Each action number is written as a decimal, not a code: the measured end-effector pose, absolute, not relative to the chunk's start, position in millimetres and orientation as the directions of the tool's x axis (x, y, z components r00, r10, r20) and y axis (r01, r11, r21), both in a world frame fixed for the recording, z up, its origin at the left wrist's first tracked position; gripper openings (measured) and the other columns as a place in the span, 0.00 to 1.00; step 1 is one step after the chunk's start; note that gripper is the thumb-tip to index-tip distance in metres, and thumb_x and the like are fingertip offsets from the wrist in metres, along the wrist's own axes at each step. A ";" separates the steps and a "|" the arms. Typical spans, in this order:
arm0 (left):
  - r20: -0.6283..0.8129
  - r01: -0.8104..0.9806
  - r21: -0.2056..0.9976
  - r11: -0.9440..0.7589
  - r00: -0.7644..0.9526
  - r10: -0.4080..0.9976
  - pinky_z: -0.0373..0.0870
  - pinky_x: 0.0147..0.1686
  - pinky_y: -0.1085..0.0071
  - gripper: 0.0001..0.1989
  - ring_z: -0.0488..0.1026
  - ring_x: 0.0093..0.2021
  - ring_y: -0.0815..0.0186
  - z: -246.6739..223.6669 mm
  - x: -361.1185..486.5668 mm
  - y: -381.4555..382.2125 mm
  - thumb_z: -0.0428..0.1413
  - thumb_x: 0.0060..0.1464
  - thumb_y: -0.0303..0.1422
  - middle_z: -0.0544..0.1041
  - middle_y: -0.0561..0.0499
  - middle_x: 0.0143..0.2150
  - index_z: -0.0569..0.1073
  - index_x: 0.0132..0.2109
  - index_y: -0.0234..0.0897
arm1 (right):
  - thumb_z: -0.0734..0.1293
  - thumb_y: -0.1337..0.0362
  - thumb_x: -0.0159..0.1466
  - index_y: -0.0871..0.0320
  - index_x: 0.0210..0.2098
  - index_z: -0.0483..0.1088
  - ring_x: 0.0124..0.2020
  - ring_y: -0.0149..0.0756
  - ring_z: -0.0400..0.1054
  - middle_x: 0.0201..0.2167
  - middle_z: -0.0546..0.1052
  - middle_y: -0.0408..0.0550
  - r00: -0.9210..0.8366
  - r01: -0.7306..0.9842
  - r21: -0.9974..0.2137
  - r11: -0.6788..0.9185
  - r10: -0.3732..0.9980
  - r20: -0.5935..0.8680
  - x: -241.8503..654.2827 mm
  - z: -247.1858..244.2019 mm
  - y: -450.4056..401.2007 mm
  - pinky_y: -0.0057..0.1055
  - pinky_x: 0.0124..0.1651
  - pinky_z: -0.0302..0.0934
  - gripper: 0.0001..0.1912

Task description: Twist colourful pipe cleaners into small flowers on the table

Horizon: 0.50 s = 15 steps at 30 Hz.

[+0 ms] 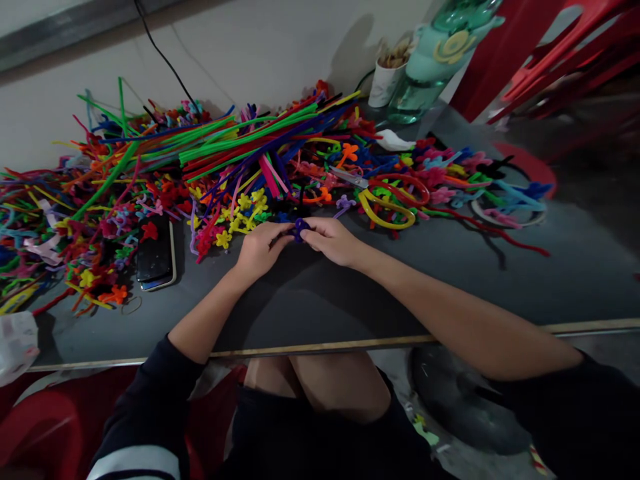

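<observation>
Between my two hands, just above the dark grey table (pixel 310 307), is a small dark purple pipe-cleaner flower (pixel 301 230). My left hand (pixel 263 248) pinches it from the left with thumb and forefinger. From the other side, the bent fingers of my right hand (pixel 334 239) close on it too. Part of the flower is hidden by the fingertips. Right behind the hands lie yellow pipe-cleaner flowers (pixel 245 210) and a pale purple one (pixel 345 204). Scissors (pixel 390 197) with one red and one yellow handle loop rest on the pile beyond my right hand.
A long heap of coloured pipe cleaners (pixel 250 143) runs along the wall. A phone (pixel 156 253) lies at left. At the back right stand a paper cup (pixel 386 81) and a green bottle (pixel 420 77). Red plastic chairs (pixel 545 67) are beyond the table.
</observation>
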<state>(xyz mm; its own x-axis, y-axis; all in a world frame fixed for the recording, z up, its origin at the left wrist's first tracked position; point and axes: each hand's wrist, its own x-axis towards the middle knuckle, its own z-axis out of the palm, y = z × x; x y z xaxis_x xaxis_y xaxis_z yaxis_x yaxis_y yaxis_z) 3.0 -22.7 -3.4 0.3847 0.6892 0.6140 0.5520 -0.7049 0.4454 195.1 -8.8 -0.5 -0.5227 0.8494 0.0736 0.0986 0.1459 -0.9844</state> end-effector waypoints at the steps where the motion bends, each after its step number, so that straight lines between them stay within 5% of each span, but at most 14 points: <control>1: 0.579 0.544 0.505 -0.670 0.362 0.730 0.72 0.38 0.70 0.10 0.76 0.36 0.67 -2.3 4.1 -23.7 0.55 0.61 0.34 0.80 0.48 0.35 0.77 0.46 0.36 | 0.61 0.58 0.62 0.58 0.27 0.64 0.18 0.24 0.46 0.16 0.54 0.33 -0.526 0.113 -0.978 0.177 0.845 0.092 195.6 0.7 -9.3 0.28 0.23 0.40 0.11; 9: 0.477 0.535 0.660 -0.527 0.244 0.844 0.71 0.40 0.68 0.07 0.74 0.35 0.66 2.7 5.7 -27.8 0.57 0.59 0.35 0.79 0.48 0.35 0.78 0.40 0.38 | 0.61 0.52 0.65 0.58 0.31 0.64 0.20 0.26 0.55 0.19 0.62 0.37 -0.588 0.103 -0.971 0.216 0.801 0.116 195.4 -2.1 -8.1 0.27 0.24 0.50 0.16; 15: 0.387 0.452 0.787 -0.420 0.168 0.907 0.69 0.32 0.72 0.13 0.74 0.34 0.67 2.7 9.5 -27.7 0.56 0.59 0.38 0.80 0.47 0.40 0.76 0.47 0.37 | 0.64 0.55 0.64 0.59 0.35 0.68 0.24 0.28 0.66 0.25 0.72 0.43 -0.484 0.149 -0.949 0.280 0.857 0.177 195.1 4.9 -9.4 0.28 0.29 0.62 0.13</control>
<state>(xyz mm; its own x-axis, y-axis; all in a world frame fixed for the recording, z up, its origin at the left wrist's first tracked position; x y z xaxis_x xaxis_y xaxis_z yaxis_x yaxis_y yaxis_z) 9.5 -27.7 2.7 0.1676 0.9066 0.3872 0.4525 -0.4197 0.7868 195.1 -9.4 4.9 -0.4839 0.8570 0.1769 0.1486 0.2797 -0.9485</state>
